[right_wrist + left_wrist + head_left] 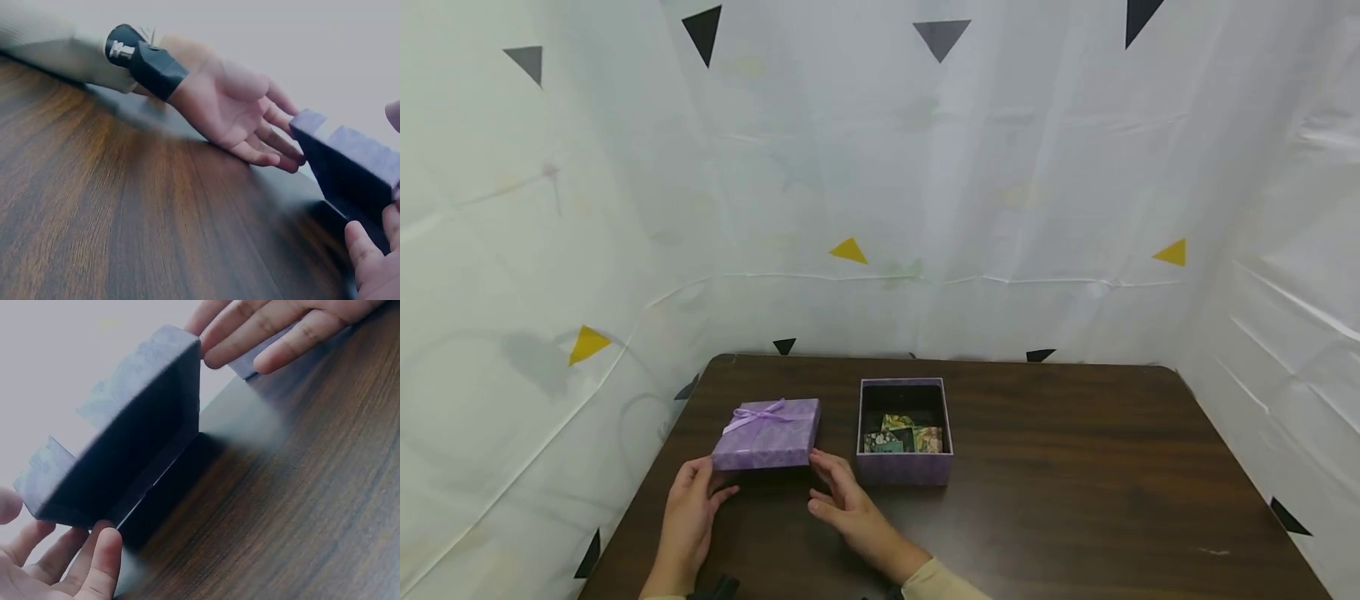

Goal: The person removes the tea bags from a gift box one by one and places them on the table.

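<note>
A purple gift-box lid (pixel 771 433) with a lilac ribbon bow sits tilted at the table's left, its near edge raised and its dark hollow underside (pixel 137 431) showing in the left wrist view. My left hand (pixel 687 512) holds its near left corner, several fingers reaching below the edge. At the near right corner my right hand (pixel 861 517) holds the lid with its fingertips, lower fingers apart from it. Right of the lid stands the matching open box (pixel 904 471), dark inside, with several small patterned pieces (pixel 927 439) lying in it.
Both hands are over a dark wood-grain table (pixel 1075 467). A white sheet (pixel 970 183) with black, grey and yellow triangles hangs behind and at both sides. A black strap (pixel 156 65) sits on the left wrist.
</note>
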`<state>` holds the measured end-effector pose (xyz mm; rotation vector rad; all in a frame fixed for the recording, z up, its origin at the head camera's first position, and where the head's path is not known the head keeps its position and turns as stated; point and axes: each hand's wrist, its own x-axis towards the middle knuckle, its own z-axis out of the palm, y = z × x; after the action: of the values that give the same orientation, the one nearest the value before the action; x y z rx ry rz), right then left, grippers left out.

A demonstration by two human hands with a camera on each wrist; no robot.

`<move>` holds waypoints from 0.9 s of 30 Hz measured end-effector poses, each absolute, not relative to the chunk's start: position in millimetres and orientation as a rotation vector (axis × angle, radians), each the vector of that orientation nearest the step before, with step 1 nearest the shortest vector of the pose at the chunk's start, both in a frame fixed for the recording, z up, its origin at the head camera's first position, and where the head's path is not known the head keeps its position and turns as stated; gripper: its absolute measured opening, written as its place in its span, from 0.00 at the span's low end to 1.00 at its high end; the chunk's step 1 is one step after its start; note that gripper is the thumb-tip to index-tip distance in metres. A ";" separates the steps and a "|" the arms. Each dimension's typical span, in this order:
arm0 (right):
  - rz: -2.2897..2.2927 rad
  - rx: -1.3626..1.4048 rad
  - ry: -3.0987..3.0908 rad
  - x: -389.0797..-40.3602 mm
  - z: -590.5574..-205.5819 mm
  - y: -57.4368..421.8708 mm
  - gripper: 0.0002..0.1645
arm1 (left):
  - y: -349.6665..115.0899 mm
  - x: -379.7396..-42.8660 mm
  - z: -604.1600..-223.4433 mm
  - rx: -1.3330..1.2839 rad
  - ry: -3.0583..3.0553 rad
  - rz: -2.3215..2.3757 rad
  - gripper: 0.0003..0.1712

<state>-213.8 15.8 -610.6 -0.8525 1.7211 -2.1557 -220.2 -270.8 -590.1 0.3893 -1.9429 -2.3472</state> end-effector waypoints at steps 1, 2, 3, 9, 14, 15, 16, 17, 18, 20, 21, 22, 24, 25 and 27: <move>-2.149 -0.839 1.734 -214.2 -611.2 15.8 0.40 | -270.7 -220.4 -590.3 0.402 -1.941 -2.347 0.20; -2.143 -0.831 1.744 -214.6 -611.6 16.0 0.40 | -270.5 -220.8 -590.8 0.410 -1.939 -2.345 0.21; -2.137 -0.818 1.748 -215.1 -612.0 16.2 0.41 | -270.3 -221.0 -591.0 0.411 -1.942 -2.341 0.22; -2.110 -0.730 1.754 -216.5 -609.8 17.3 0.43 | -268.0 -222.2 -590.5 0.372 -1.953 -2.332 0.33; -2.085 -0.648 1.775 -216.6 -607.7 16.7 0.43 | -264.5 -221.2 -588.9 0.367 -1.975 -2.323 0.36; -2.081 -0.635 1.781 -216.7 -607.5 16.7 0.43 | -263.5 -221.1 -588.3 0.363 -1.979 -2.319 0.36; -2.077 -0.624 1.788 -216.7 -607.4 16.7 0.42 | -262.7 -221.0 -587.9 0.361 -1.984 -2.314 0.36; -2.078 -0.619 1.795 -216.6 -607.3 16.5 0.42 | -262.0 -220.9 -587.4 0.354 -1.993 -2.307 0.36; -2.078 -0.615 1.798 -216.5 -607.4 16.4 0.41 | -261.6 -220.8 -587.3 0.344 -2.006 -2.295 0.35; -2.082 -0.610 1.793 -215.7 -607.4 16.2 0.41 | -260.8 -220.5 -587.1 0.337 -2.035 -2.273 0.35; -2.085 -0.613 1.787 -215.2 -607.4 16.1 0.41 | -260.5 -220.3 -587.2 0.333 -2.049 -2.261 0.35; -2.088 -0.618 1.781 -215.0 -606.8 16.3 0.41 | -260.2 -220.3 -587.3 0.327 -2.059 -2.254 0.35; -2.091 -0.628 1.768 -214.5 -605.4 16.7 0.42 | -259.7 -220.2 -587.5 0.315 -2.073 -2.243 0.35; -2.093 -0.634 1.765 -214.4 -604.6 16.9 0.43 | -259.4 -220.3 -587.5 0.312 -2.070 -2.246 0.35; -2.098 -0.643 1.760 -214.4 -603.4 17.4 0.44 | -258.2 -221.0 -587.1 0.299 -2.065 -2.255 0.35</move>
<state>-214.4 17.4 -603.4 -0.6431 1.7603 -2.0977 -221.0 -258.2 -587.1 0.2993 -2.0648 -2.2555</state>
